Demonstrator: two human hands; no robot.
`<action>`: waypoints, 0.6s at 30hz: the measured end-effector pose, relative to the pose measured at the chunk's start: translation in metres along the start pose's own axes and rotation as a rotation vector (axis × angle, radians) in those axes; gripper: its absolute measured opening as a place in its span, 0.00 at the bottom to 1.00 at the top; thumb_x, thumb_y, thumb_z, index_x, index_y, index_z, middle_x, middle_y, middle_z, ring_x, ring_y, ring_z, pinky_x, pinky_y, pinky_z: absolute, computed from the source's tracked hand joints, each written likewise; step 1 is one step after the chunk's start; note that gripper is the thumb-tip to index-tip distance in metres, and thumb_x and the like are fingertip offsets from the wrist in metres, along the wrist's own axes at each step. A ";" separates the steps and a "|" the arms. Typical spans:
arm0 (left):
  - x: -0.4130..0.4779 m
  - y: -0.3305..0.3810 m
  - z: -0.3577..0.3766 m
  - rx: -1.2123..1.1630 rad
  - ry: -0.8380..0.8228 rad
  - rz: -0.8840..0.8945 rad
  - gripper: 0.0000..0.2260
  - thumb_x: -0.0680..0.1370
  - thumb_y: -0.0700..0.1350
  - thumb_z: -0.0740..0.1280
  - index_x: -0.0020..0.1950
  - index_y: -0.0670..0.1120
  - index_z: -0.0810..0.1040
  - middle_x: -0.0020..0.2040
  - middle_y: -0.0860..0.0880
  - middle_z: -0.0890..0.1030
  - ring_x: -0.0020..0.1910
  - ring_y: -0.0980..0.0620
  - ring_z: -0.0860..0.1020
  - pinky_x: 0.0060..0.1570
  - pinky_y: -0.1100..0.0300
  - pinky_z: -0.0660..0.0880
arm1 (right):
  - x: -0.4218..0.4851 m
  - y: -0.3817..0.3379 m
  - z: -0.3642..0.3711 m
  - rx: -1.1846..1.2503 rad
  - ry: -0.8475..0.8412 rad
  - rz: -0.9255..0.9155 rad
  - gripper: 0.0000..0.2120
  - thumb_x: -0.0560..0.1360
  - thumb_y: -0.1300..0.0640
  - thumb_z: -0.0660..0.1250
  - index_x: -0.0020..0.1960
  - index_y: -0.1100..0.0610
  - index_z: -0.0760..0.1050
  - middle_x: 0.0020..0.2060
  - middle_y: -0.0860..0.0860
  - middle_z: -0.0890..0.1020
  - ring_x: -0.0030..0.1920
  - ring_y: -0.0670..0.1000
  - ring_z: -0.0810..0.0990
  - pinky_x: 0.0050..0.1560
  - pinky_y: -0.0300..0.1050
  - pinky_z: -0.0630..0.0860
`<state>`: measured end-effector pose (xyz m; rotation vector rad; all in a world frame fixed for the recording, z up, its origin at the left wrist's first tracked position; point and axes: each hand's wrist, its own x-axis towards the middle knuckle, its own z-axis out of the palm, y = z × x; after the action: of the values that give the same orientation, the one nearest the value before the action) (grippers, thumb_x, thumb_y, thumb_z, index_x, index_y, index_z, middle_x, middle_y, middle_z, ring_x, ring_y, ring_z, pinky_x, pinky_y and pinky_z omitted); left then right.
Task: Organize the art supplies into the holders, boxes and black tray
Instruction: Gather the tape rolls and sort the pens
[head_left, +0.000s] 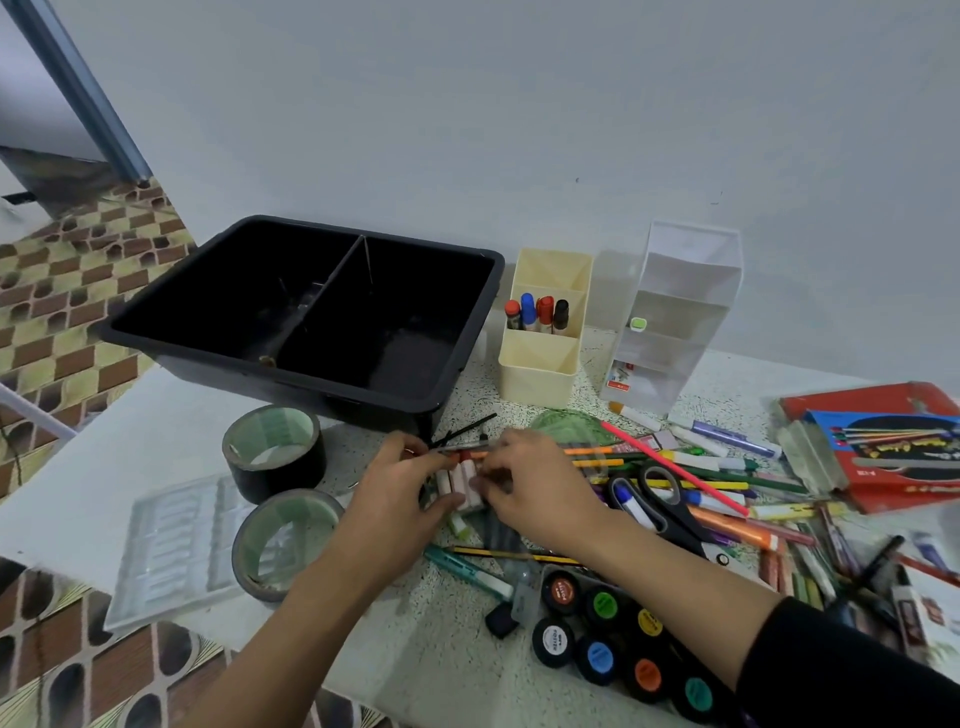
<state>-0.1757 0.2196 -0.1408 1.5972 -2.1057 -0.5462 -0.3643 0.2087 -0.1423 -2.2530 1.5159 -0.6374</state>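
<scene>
Clear palette (171, 545) lies at the table's (467, 670) left edge, with two tape rolls (274, 449) just beside it. Black tray (311, 387) sits at the far left. It has two compartments, nearly bare; there's a small thing at the divider's near end, can't tell what.

Mid table, just in front of the tray, left hand (400, 499) and right hand (540, 493) meet over a bundle of short sticks (461, 480), white and pink, crayon-like. Left fingers curl round the bundle from the left; right fingers (501, 457) pinch its other side.

Step in hand, I judge: gathering loose sticks into one handful. The next move calls for a firm squeeze so none slip, then a lift to a holder or compartment.

Cream holder (537, 376) at the far edge holds four markers (537, 312) in its middle slot. Clear holder (675, 291) beside it is mostly bare. Scissors (675, 512), a pens (727, 486) pile and a red box (893, 488) lie to the right, paint pots (602, 639) at the near edge. Most supplies are unsorted, so it's probably early in the task.
</scene>
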 end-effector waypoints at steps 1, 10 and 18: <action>0.000 0.000 0.001 0.006 0.002 0.010 0.18 0.75 0.49 0.76 0.64 0.50 0.82 0.57 0.53 0.70 0.54 0.56 0.72 0.56 0.66 0.67 | -0.002 0.001 0.000 0.006 0.004 -0.018 0.08 0.76 0.54 0.71 0.43 0.57 0.84 0.39 0.52 0.77 0.43 0.51 0.75 0.42 0.48 0.73; 0.006 0.017 0.005 -0.002 -0.012 0.171 0.12 0.77 0.46 0.72 0.60 0.51 0.83 0.53 0.57 0.72 0.52 0.58 0.73 0.51 0.66 0.70 | -0.022 0.023 -0.044 0.273 0.262 0.113 0.05 0.77 0.57 0.72 0.51 0.50 0.84 0.42 0.41 0.82 0.45 0.41 0.79 0.46 0.28 0.72; 0.050 0.079 0.042 -0.096 -0.121 0.386 0.10 0.82 0.49 0.66 0.61 0.50 0.81 0.52 0.53 0.75 0.50 0.56 0.74 0.52 0.56 0.75 | -0.064 0.082 -0.090 0.086 0.502 0.400 0.05 0.78 0.60 0.70 0.50 0.55 0.84 0.41 0.44 0.83 0.40 0.39 0.79 0.42 0.27 0.71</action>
<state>-0.2740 0.1938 -0.1268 1.0894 -2.3578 -0.6094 -0.4974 0.2347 -0.1203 -1.7195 2.0466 -1.1673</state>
